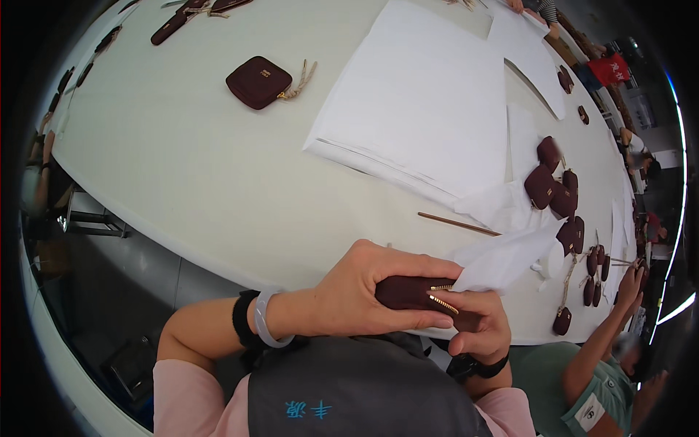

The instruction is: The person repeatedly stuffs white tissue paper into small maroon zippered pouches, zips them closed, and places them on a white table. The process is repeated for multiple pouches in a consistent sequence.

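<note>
A small dark burgundy zip pouch (405,293) is in my left hand (357,288), whose fingers and thumb wrap it from both sides. Its gold-toothed zipper (443,300) gapes toward the right. At this opening is my right hand (480,320), with a finger in the pouch's mouth and the thumb bent by its lower edge. White tissue paper (502,261) spreads out behind the right hand and reaches close to the opening. Whether any of it is inside the pouch is hidden by my fingers.
A wide stack of white paper (429,95) covers the table's middle. A brown stick (459,223) lies in front of it. Another burgundy pouch (258,82) with a cord sits far left. Several pouches (557,193) crowd the right, beside a person in green (582,386).
</note>
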The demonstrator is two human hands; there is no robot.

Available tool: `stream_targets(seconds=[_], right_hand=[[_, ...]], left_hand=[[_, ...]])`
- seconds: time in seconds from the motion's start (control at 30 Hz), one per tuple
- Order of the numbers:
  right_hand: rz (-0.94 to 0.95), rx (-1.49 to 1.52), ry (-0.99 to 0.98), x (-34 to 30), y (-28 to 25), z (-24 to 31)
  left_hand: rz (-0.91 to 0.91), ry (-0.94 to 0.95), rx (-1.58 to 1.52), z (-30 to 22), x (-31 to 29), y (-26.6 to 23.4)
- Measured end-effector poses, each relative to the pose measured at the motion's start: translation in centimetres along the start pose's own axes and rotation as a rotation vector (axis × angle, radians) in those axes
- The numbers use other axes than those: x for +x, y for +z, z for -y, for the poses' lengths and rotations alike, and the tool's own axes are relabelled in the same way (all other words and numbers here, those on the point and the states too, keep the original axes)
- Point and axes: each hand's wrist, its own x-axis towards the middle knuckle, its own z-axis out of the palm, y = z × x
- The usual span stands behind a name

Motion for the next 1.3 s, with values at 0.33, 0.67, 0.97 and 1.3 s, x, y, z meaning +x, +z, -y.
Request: stream_targets(seconds=[0.33,0.67,0.97,1.3], right_hand=[[0.003,0.215,-0.097,3.7,-0.5,-4.0],[-0.183,0.424,-0.064,5.2,-1.7,-3.1],[0.056,1.257,-0.217,5.6,-4.5,-4.0],[0.065,1.242,-0.217,5.8,-4.0,-4.8]], left_hand=[[-0.163,-0.150,0.112,0.2,2.1,-1.0],[-0.129,-0.380,-0.445,0.3,2.0,-1.3],[0.030,-0.157,-0.784,0.5,3.2,1.2],[0.055,-0.060,-0.486,1.2,2.0,2.1]])
